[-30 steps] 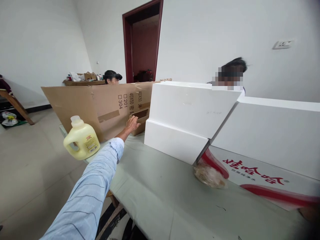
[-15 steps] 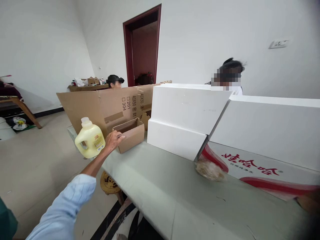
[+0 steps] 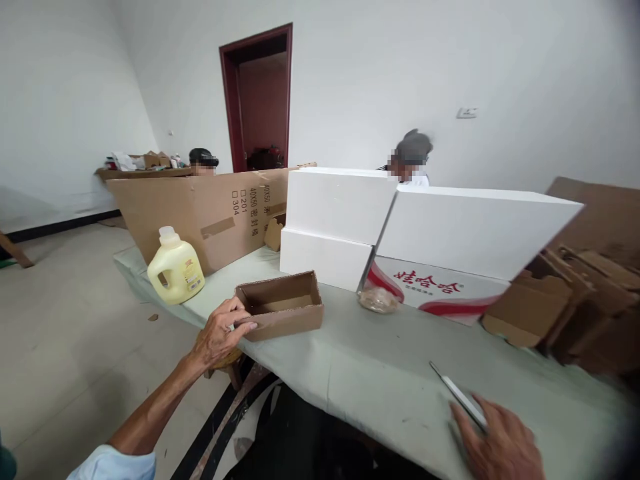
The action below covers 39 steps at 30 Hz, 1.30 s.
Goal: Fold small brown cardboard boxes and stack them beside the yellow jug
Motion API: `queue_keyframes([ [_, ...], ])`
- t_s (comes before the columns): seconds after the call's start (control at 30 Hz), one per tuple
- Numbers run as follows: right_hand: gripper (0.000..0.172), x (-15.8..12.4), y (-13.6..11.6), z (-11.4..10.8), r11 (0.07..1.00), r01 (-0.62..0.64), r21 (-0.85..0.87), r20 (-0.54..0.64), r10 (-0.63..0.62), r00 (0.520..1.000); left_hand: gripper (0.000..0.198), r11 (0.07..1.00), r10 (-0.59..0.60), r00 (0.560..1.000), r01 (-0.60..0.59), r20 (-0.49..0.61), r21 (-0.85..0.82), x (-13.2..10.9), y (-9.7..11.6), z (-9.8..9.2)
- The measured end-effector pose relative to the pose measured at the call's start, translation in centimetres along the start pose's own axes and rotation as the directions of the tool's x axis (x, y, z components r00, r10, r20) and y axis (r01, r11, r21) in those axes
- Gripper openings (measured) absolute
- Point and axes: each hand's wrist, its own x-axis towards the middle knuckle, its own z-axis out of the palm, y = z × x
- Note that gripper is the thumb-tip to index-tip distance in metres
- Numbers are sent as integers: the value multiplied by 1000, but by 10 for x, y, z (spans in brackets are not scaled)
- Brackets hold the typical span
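My left hand (image 3: 223,333) grips the near left end of a small open-topped cardboard box (image 3: 285,325), thumb on its outer side. The box's inside looks bare, and its base is on or just above the green-grey cloth. At the lower right, my right hand (image 3: 500,437) has its thumb and fingers around a slim silver pointed tool (image 3: 457,393). The tool's tip points away from me to the left; its back end is hidden by the fingers. A yellow jug with a white cap (image 3: 177,267) stands left of the box.
A large cardboard sheet (image 3: 220,227) and white foam boxes (image 3: 333,207) line the far side. A red-and-white carton (image 3: 440,293), a clear plastic bundle (image 3: 379,300) and folded cardboard (image 3: 565,307) lie along the cloth-covered table (image 3: 360,373). Two people are behind the boxes.
My left hand has brought the small box nearer and to the right, away from the large cardboard. My right hand with the silver tool has come into view. The camera has turned right.
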Motion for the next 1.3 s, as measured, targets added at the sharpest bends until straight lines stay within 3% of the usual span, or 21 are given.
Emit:
queue_keyframes([
  [0.1, 69, 15, -51, -3, 959, -9, 282, 101, -20, 995, 26, 996, 68, 993, -62, 93, -69, 0, 18, 8],
  [0.13, 75, 19, -71, -5, 926, -46, 375, 190, -29, 981, 26, 992, 93, 988, -82, 121, -93, 1, 23, 10],
  [0.23, 95, 24, -126, -14, 809, -136, 572, 390, -122, 912, 22, 975, 171, 965, -137, 197, -177, 3, 40, 17],
  [0.37, 122, 17, -167, -25, 687, -214, 694, 489, -232, 841, 19, 947, 231, 926, -142, 299, -290, 5, 56, 23],
  [0.5, 131, 7, -176, -29, 612, -264, 746, 501, -252, 828, 17, 925, 247, 900, -110, 359, -363, 10, 64, 29],
  [0.7, 127, -7, -175, -29, 589, -277, 759, 469, -201, 860, 4, 931, 268, 919, -171, 289, -322, 12, 65, 37],
  [0.87, 124, -10, -174, -24, 485, -402, 777, 504, -95, 858, 77, 934, 314, 933, -271, 174, -233, 0, 44, 42],
  [1.0, 115, -1, -169, -24, 410, -520, 749, 553, 45, 832, 102, 949, 315, 939, -310, 137, -61, -17, 29, 46],
  [1.13, 86, 12, -167, -33, 293, -655, 697, 655, 113, 747, 111, 890, 386, 882, -433, 270, 144, -35, 28, 51],
  [1.3, 61, 25, -171, -46, 84, -830, 551, 831, 39, 555, 100, 748, 535, 759, -630, 372, 209, -36, 35, 57],
])
